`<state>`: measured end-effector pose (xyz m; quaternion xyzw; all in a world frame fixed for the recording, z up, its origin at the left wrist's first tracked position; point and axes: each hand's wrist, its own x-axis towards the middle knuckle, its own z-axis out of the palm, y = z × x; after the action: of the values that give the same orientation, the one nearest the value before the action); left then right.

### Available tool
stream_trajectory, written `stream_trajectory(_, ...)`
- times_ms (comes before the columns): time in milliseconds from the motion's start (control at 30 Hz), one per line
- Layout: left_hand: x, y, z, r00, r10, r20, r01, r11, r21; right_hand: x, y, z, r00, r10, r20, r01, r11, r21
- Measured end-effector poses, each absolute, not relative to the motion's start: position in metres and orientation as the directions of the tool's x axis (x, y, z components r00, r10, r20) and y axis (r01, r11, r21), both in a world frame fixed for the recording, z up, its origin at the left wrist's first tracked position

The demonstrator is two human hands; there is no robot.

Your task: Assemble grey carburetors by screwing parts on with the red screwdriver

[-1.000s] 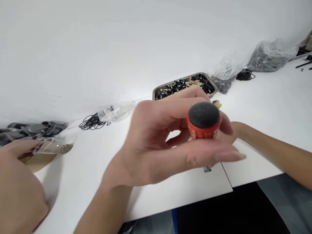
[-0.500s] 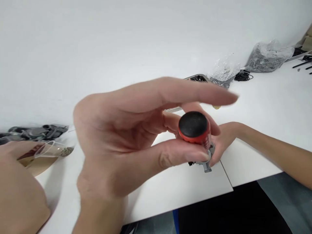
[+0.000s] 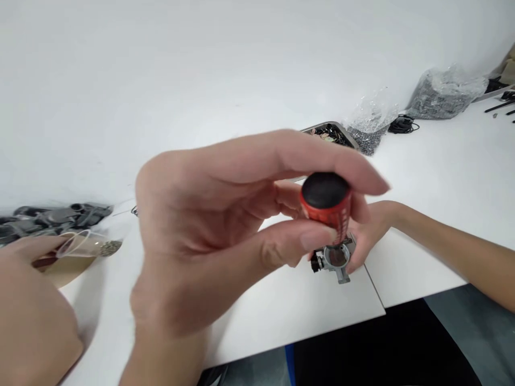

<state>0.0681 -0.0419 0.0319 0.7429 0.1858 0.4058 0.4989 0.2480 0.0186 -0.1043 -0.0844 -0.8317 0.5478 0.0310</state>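
My left hand [image 3: 225, 241] is closed around the red handle of a screwdriver [image 3: 325, 206] with a black end cap. The thumb presses the near side, and the index finger lies along the far side of the cap. Beneath the handle is a small grey ring-shaped bracket [image 3: 341, 276] with a black knob [image 3: 315, 262] at its left. My right hand [image 3: 368, 233] grips the bracket on the table from the right, its fingers partly hidden behind my left hand. The screwdriver's tip is hidden, so I cannot tell whether it touches the bracket.
On the left, another person's hand [image 3: 36, 300] is near a clear plastic cup [image 3: 86, 245] of small metal parts. Dark grey parts [image 3: 56, 219] lie behind it. A metal tray [image 3: 340, 131], plastic bags [image 3: 446, 94] and a black cable [image 3: 402, 124] stand farther back.
My left index finger has come down against the screwdriver's cap. The handle has shifted slightly up and right, uncovering the bracket's ring and knob. My right hand stays in place.
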Motion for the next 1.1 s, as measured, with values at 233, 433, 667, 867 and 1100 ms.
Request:
stream_trajectory(233,0.067,-0.036,0.033,0.616,0.652,0.442,-0.184,-0.427,0.885,0.248,0.019,-0.105,-0.981,0.168,-0.096,0.146,0.318,-0.937)
stream_trajectory(433,0.070,-0.039,0.041,0.656,0.633,0.410,-0.160,-0.415,0.896,0.248,0.019,-0.106,-0.976,0.203,-0.083,0.153,0.358,-0.921)
stream_trajectory(667,0.063,-0.040,0.034,0.700,0.533,0.475,-0.150,-0.541,0.828,0.248,0.018,-0.102,-0.973,0.215,-0.089,0.160,0.343,-0.925)
stream_trajectory(867,0.053,-0.035,0.024,0.694,0.495,0.522,-0.146,-0.613,0.776,0.250,0.015,-0.099,-0.950,0.257,-0.174,0.265,0.379,-0.886)
stream_trajectory(1100,0.043,-0.035,0.021,0.746,0.577,0.331,-0.055,-0.442,0.895,0.275,0.020,-0.019,-0.901,0.415,-0.126,0.371,0.588,-0.719)
